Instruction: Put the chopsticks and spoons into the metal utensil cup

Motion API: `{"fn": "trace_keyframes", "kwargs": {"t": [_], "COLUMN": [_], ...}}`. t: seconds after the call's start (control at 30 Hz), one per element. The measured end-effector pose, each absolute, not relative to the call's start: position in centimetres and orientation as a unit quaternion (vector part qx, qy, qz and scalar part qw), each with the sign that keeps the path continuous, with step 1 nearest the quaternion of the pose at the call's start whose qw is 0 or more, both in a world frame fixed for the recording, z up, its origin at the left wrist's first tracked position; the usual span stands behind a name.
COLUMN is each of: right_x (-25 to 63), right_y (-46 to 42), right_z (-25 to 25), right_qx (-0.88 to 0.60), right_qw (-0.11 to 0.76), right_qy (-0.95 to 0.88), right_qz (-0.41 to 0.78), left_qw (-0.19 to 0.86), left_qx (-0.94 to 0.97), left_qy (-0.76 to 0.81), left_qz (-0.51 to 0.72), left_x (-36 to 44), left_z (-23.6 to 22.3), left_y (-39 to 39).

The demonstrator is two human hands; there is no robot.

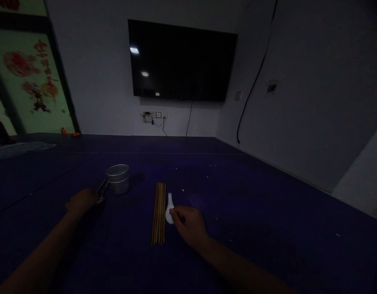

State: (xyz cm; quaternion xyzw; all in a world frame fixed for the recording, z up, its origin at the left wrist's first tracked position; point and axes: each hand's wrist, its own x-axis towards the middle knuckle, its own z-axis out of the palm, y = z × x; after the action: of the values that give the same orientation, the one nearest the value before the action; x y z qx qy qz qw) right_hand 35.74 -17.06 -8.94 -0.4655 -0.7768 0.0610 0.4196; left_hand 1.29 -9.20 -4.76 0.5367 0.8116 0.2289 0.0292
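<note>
My left hand [82, 201] is closed at the wire-like handle [103, 188] on the near left side of a metal cup [118, 185]. The cup stands upright, its round mouth facing up. My right hand [190, 224] has its fingertips pinched at the right edge of a white soup spoon [169, 210]. That spoon lies with its handle pointing away from me and its bowl toward me. Just left of it, several wooden chopsticks [158, 214] lie side by side in a neat row. My right hand's other fingers are curled and partly hidden.
Everything lies on a dark purple floor covering [268, 245] dotted with small white scraps [182, 190]. A clear plastic sheet [26, 149] and small orange objects [69, 132] are at far left. A television [182, 61] hangs on the wall; a black cable [252, 90] dangles at right.
</note>
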Motion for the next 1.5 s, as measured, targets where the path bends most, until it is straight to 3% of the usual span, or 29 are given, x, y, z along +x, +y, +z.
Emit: {"fn": "trace_keyframes", "kwargs": {"t": [0.13,0.53,0.6,0.77,0.87,1.03,1.13,1.5], "right_x": [35.8,35.7,35.7,35.6,35.5,35.8,35.9,35.4], "right_y": [-17.0,-17.1,-17.1,-17.2,-17.3,-17.7,-18.0,-18.2], "right_z": [-9.0,-8.9,-8.9,-8.7,-8.6,-8.2,-8.0,-8.3], "right_qx": [-0.465,-0.451,-0.452,-0.454,-0.451,-0.408,-0.388,-0.382], "right_qw": [0.418,0.428,0.43,0.435,0.444,0.486,0.499,0.53], "right_qy": [-0.778,-0.781,-0.78,-0.776,-0.772,-0.767,-0.767,-0.738], "right_qz": [0.063,0.058,0.056,0.056,0.063,0.093,0.113,0.166], "left_qw": [0.096,0.021,-0.022,-0.168,-0.136,0.0,0.071,0.055], "left_qx": [0.477,0.432,0.413,0.365,0.466,0.76,0.819,0.882], "left_qy": [0.861,0.87,0.862,0.72,0.613,0.443,0.394,0.289], "left_qz": [0.145,0.236,0.291,0.566,0.624,0.475,0.41,0.368], "left_x": [2.2,3.1,3.4,6.3,10.2,17.4,20.0,19.4], "left_z": [-3.5,-2.8,-2.6,-2.5,-3.2,-6.1,-7.7,-8.4], "left_y": [-9.9,-10.7,-10.7,-11.2,-12.5,-15.6,-17.0,-16.4]}}
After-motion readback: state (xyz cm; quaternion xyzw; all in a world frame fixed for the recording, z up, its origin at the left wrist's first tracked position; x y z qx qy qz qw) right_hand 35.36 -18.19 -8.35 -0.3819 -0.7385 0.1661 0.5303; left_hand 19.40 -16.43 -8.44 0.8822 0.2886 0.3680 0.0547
